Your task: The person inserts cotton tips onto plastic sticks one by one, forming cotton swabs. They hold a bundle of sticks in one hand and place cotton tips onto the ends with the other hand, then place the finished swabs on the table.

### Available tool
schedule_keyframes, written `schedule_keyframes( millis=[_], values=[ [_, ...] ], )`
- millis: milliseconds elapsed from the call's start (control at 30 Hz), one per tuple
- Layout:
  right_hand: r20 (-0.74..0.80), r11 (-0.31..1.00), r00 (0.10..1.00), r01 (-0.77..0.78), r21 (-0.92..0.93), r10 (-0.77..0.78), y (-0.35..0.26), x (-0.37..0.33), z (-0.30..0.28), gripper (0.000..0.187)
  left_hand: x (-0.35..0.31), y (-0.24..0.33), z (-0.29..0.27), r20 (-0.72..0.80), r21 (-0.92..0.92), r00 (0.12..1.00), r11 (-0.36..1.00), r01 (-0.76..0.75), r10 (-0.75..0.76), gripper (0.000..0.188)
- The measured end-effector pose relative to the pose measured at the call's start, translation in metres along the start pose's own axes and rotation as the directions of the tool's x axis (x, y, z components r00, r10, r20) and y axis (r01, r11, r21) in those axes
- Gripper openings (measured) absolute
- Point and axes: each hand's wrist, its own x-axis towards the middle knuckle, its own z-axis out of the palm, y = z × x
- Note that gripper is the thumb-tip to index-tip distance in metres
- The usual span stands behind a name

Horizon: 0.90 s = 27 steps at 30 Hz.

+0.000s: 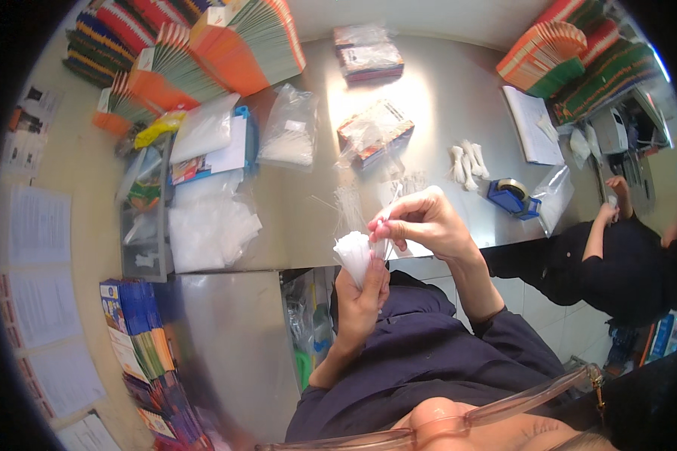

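My left hand [362,297] is closed around a white bundle [355,255], which fans out above the fingers like gathered thin plastic. My right hand [423,222] pinches thin white strands [387,252] right beside the top of that bundle. The strands look like slim plastic ties, but fingers partly cover them. Just beyond both hands, loose white strands [347,207] lie on the metal table [293,214]. Several tied white bundles [468,164] rest farther right.
Beyond the hands sit wrapped stacks of packets [376,134] and a clear bag of white pieces [289,128]. A blue tape dispenser [513,197] is at right, white plastic sheets [210,225] at left. Orange card stacks [248,41] line the back. Another person [617,255] works at right.
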Motion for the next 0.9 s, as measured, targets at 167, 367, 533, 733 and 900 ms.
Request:
schedule_keyframes(
  millis=[167,367,533,733,900],
  values=[
    [-0.254,0.996,0.967,0.032,0.087,-0.009,0.072,0.051,-0.032,0.021,0.007,-0.005,-0.031,-0.201,-0.064,0.978,0.997,0.040,-0.052,0.021],
    [-0.459,0.618,0.861,-0.487,-0.617,0.220,0.225,0.064,-0.072,0.029,0.016,-0.005,-0.069,-0.301,-0.155,0.954,0.987,-0.037,-0.011,0.028],
    [-0.495,0.609,0.855,-0.477,-0.633,0.155,0.269,0.090,-0.069,0.039,0.033,0.003,-0.069,-0.091,-0.216,0.996,0.976,0.003,-0.023,0.036],
    [-0.331,0.879,0.919,-0.330,-0.345,0.215,0.147,0.069,-0.037,0.041,0.038,0.015,-0.054,-0.018,-0.096,1.000,0.995,0.007,-0.009,0.038],
    [-0.048,0.979,0.998,0.018,-0.202,-0.029,0.032,0.014,0.003,0.028,0.023,0.019,-0.033,0.074,0.157,0.996,0.986,-0.050,0.038,0.028]
  ],
)
